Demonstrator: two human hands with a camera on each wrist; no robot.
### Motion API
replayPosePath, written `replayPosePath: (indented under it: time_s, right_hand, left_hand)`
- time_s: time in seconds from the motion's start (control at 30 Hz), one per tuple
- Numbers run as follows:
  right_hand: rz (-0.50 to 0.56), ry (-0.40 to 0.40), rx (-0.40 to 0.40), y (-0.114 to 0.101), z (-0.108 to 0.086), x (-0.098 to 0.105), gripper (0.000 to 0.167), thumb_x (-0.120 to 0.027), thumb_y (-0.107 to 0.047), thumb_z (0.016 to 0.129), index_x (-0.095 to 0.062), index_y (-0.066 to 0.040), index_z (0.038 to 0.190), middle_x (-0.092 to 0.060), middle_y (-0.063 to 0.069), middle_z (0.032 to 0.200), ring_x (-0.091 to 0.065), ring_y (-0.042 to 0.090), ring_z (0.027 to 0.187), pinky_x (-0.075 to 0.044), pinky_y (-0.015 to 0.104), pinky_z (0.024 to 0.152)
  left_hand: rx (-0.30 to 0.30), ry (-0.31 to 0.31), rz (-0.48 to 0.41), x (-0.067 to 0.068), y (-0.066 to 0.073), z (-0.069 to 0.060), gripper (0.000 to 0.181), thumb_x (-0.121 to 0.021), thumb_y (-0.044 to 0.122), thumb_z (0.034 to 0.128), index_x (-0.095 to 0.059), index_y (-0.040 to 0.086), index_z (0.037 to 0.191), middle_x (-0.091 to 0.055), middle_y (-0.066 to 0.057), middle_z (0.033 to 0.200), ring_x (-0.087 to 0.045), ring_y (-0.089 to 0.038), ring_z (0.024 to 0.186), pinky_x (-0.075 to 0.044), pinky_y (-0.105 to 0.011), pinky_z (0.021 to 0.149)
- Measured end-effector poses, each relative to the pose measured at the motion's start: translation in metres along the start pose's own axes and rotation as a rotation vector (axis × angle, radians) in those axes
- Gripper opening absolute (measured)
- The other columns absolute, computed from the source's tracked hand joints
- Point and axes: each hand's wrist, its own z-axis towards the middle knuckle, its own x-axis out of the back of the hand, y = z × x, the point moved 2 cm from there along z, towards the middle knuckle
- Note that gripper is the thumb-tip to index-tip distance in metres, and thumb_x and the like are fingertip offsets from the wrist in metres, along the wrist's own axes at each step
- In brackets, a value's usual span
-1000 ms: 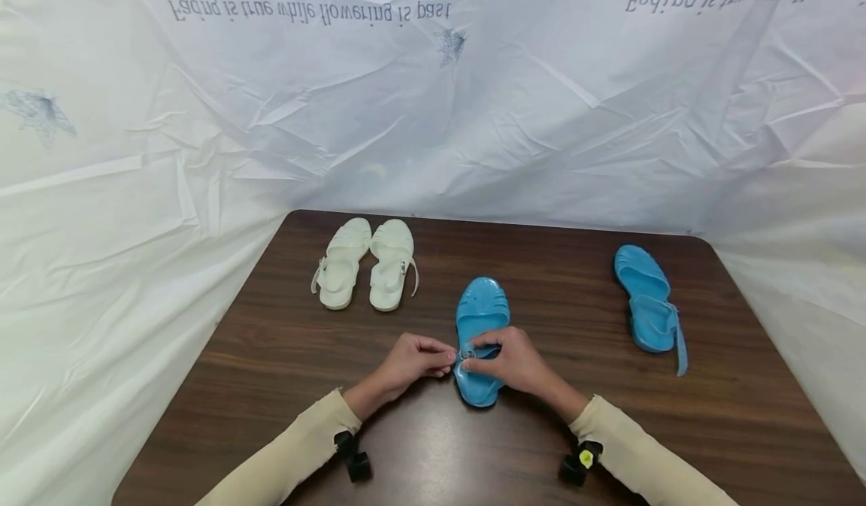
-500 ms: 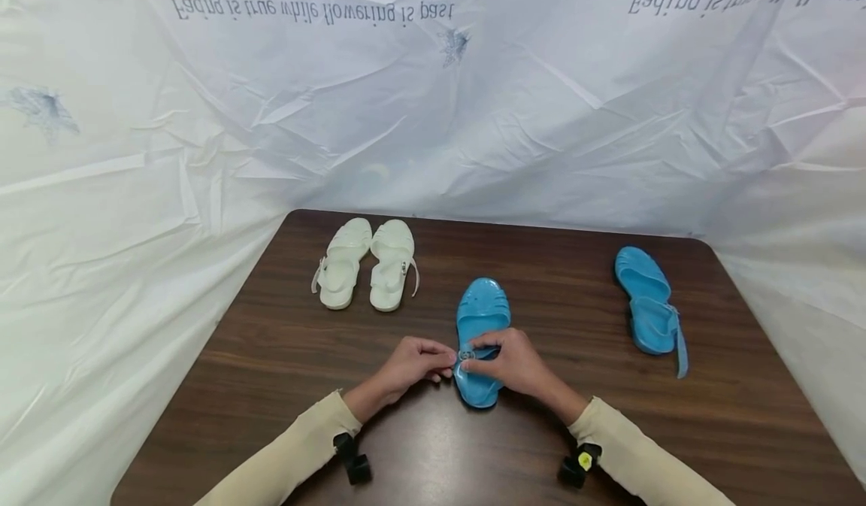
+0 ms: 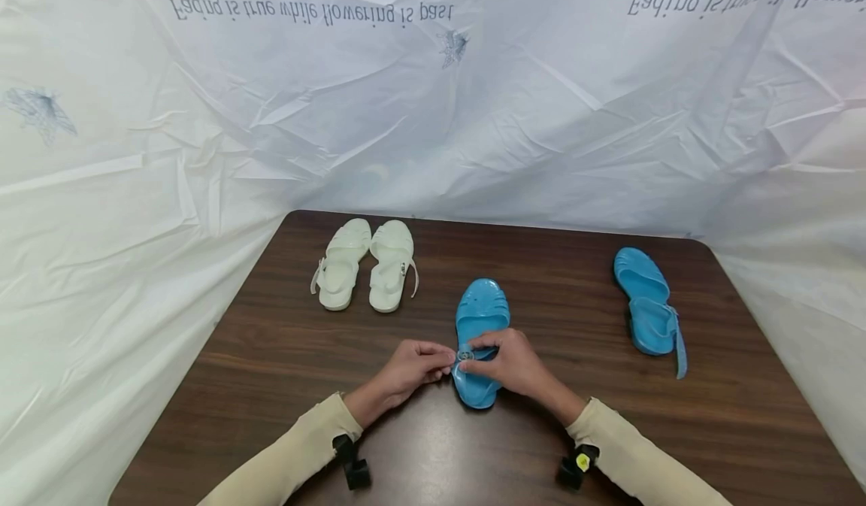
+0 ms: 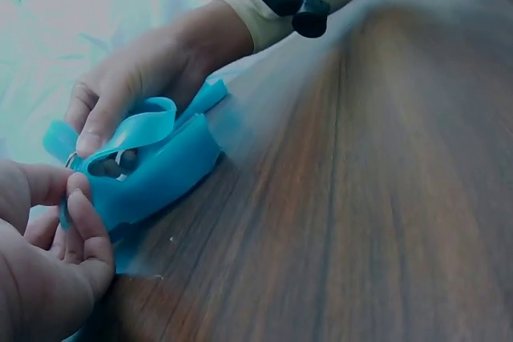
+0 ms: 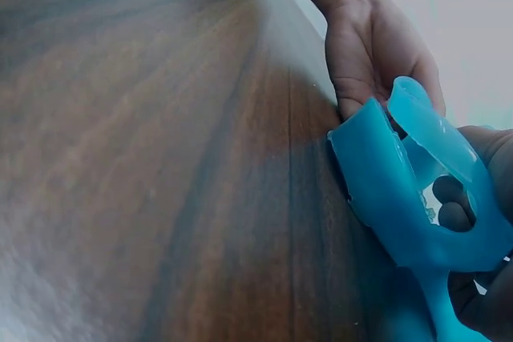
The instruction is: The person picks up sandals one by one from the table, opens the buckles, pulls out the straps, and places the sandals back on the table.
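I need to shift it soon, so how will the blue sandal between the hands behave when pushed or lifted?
The blue sandal will probably bend rather than crack, since its strap curves like soft plastic. Its shiny toe suggests a smooth, perhaps slippery grip. It lies sole-down on the table, so a push would likely slide it, not roll it.

Two blue sandals (image 3: 482,307) (image 3: 651,329), two white sandals (image 3: 348,244) (image 3: 392,244), two black wrist-worn devices (image 3: 357,474) (image 3: 570,474) and one table (image 3: 568,288) are visible.
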Motion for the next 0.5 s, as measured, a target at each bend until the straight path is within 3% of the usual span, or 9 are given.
replayPosePath:
  time_s: [0.23,0.5]
  right_hand:
    - [-0.056,-0.004,0.036,-0.005,0.0,-0.003,0.034,-0.085,-0.04,0.085,-0.081,-0.014,0.106,-0.078,-0.003,0.102,-0.071,0.009,0.093,-0.058,0.027,0.076]
    - [-0.024,0.001,0.022,-0.002,0.0,-0.003,0.036,-0.083,-0.042,0.086,-0.08,-0.014,0.107,-0.077,-0.003,0.104,-0.071,0.012,0.098,-0.059,0.032,0.081]
  left_hand:
    - [-0.174,0.005,0.222,0.001,0.008,-0.001,0.019,-0.073,0.01,0.0942,-0.077,-0.007,0.102,-0.074,-0.008,0.084,-0.065,-0.008,0.073,-0.055,-0.024,0.067]
    - [-0.214,-0.036,0.348,0.0,0.018,-0.004,0.019,-0.073,0.016,0.0962,-0.078,0.001,0.107,-0.076,-0.01,0.097,-0.067,-0.011,0.078,-0.057,-0.029,0.069]
